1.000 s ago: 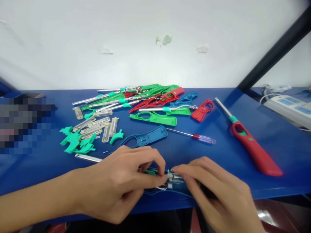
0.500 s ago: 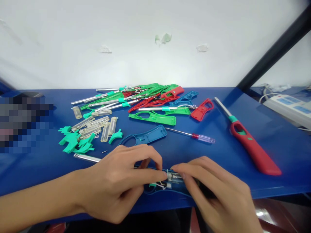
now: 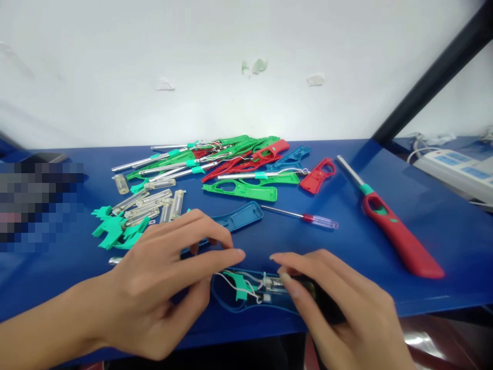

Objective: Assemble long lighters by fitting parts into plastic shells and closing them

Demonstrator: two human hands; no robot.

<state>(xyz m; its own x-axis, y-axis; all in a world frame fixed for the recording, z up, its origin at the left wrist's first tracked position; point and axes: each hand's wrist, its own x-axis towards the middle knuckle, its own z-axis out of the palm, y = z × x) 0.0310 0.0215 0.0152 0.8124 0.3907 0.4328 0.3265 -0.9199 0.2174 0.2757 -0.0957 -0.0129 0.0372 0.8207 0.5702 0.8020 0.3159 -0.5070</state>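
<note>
A blue lighter shell half [image 3: 246,309] lies open side up near the table's front edge. Inside it are a green trigger [image 3: 241,287], white wires and a clear fuel tank [image 3: 273,284]. My left hand [image 3: 165,288] hovers over the shell's left end with fingers apart, covering part of it. My right hand [image 3: 342,303] grips the shell's right end, thumb and forefinger at the tank; a dark part under the palm is unclear. A metal lighter tube [image 3: 114,261] pokes out left of my left hand. Behind it lies another blue shell half [image 3: 242,217].
Loose fuel tanks [image 3: 156,198] and green triggers [image 3: 113,228] lie left. Green, red and blue shells with metal tubes are heaped at the wall. A screwdriver [image 3: 319,221] lies mid-table, a whole red lighter [image 3: 404,236] right, a power strip [image 3: 458,169] farther right.
My left hand has drawn back leftward from the tank's end, its fingers parting and uncovering the green trigger and wires. My right hand stays at the shell's right end.
</note>
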